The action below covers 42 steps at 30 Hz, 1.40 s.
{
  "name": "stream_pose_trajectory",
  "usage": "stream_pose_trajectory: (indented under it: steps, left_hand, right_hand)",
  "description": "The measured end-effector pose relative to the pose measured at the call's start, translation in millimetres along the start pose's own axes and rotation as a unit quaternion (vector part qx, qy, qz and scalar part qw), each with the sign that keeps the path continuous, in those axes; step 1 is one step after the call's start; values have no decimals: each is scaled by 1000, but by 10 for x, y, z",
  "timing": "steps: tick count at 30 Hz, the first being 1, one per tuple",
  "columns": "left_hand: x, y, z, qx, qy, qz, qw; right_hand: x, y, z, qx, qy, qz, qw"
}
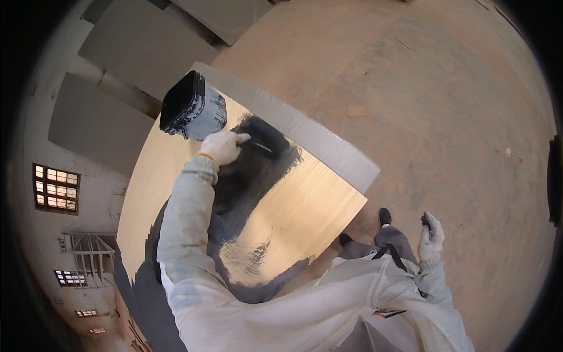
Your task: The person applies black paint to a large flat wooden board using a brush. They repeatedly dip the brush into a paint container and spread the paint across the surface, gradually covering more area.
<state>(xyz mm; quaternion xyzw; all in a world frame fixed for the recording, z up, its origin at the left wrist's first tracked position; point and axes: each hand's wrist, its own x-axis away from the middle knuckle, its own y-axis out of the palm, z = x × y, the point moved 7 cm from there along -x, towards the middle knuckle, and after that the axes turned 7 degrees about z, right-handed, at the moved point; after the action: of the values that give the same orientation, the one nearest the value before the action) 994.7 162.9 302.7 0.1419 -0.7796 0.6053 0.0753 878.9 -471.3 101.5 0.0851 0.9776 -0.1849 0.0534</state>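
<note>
My left hand (221,147), in a whitish work glove, is closed over wet black paint (237,179) on a pale wood-coloured board (308,190), index finger stretched forward. Just beyond the finger, a dark flat shape with a bright edge lies in the paint; what my fingers hold blends into the black. Beside this hand, on the board, stands a pale, squarish bucket (205,111) with black paint on its rim and sides. My right hand (433,236), in a whitish glove with dark-stained fingertips, hangs loosely open by my side, away from the board, apparently holding nothing.
The board tops a stack with a grey, film-like side (328,146). Large grey panels (99,120) lie beyond it to the left. My shoes (385,216) are on the dusty floor (434,141), near the stack's corner. A metal frame (88,249) stands by the wall.
</note>
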Motion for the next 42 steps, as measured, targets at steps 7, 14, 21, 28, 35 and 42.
stream_pose_trajectory:
  steps: [7,14,21,28,35,42]
  left_hand:
    - [16,28,-19,13,-13,-6,1000]
    - [227,49,260,21,2,24,999]
    - [575,-26,855,-3,34,-62,997]
    - [592,115,850,11,33,8,999]
    - [578,8,973,16,52,15,998]
    - [1029,171,1583,28,50,30,998]
  right_hand:
    - [61,134,53,-12,2,-9,1000]
    - [-63,317,-141,-3,-41,-35,999]
    - [-83,192,-64,2,-29,3,1000]
    - [38,267,-46,26,-52,-23,998]
    - [160,340,-60,8,-35,-48,998]
    - [341,291,-105,-2,-30,-15,999]
